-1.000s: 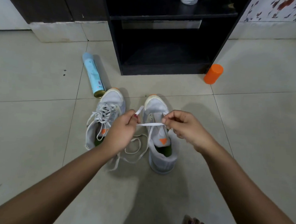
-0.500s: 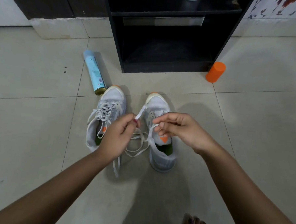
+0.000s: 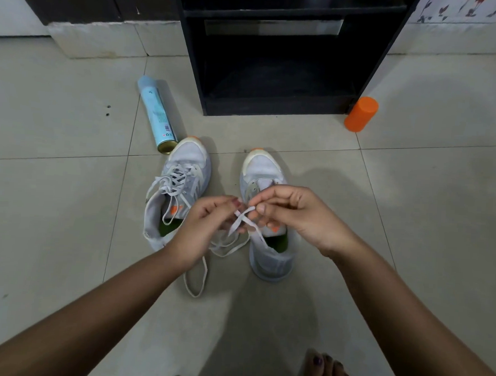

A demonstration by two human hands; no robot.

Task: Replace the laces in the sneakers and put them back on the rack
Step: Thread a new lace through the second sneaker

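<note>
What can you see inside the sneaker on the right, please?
A green insole shows in the heel opening of the right sneaker. Further forward its inside is hidden by the upper and the right hand, which pinches a white lace with the left hand.

One wide-angle camera, worn on the person's head, faces forward and steeply down at the tiled floor [image 3: 53, 206]. Both forearms enter from the bottom corners; the left hand [image 3: 207, 226] and right hand [image 3: 294, 216], pinching a lace [image 3: 240, 218], sit close, mid-frame. The person's own toes [image 3: 326, 370] show at the bottom edge, while the black rack [image 3: 274, 107] stands farther off, cropped by the top edge.
</note>
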